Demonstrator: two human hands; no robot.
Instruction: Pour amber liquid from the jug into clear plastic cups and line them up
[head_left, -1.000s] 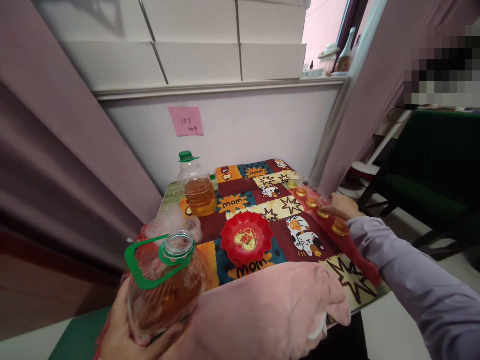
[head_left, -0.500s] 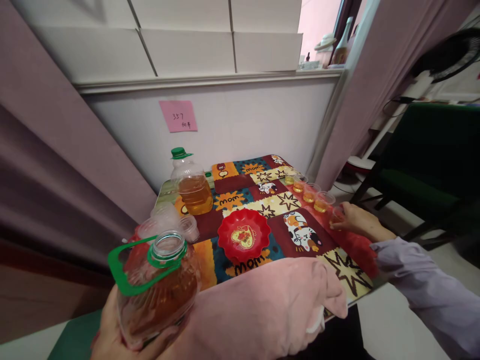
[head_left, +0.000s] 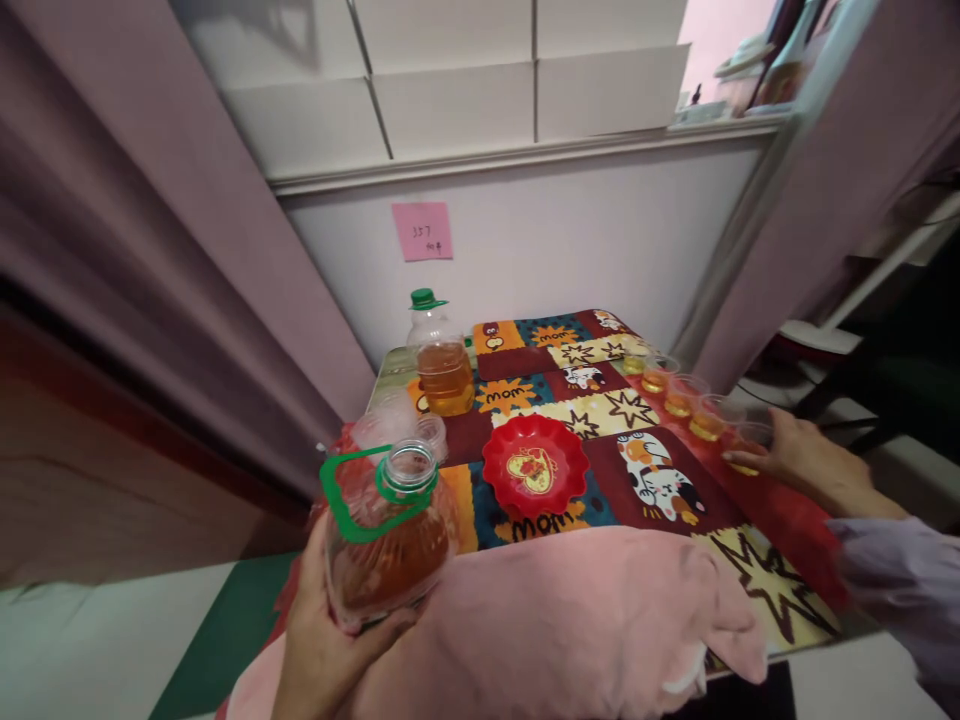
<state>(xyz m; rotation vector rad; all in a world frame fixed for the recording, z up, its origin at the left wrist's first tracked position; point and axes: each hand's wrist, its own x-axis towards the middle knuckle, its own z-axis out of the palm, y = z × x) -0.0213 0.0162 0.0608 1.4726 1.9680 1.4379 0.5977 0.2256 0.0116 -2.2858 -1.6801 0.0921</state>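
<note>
On the left, my left hand is closed around the lower body of a clear plastic jug. This jug has a green ring handle, an uncapped mouth and amber liquid inside. Over at the right, my right hand has its fingers on a small clear plastic cup with a little amber liquid in it. That cup is the nearest in a row of similar cups along the table's right side, each with some amber liquid.
A scalloped red bowl sits mid-table on a patterned mat. Behind it stands a second, green-capped jug. Stacked clear cups are beside my held jug. Something soft and pink covers the near edge. A wall closes the back.
The view has swung left, so the whole scene sits further right. My right hand stays at the nearest cup, which now rests in line with the others. My left hand still grips the jug.
</note>
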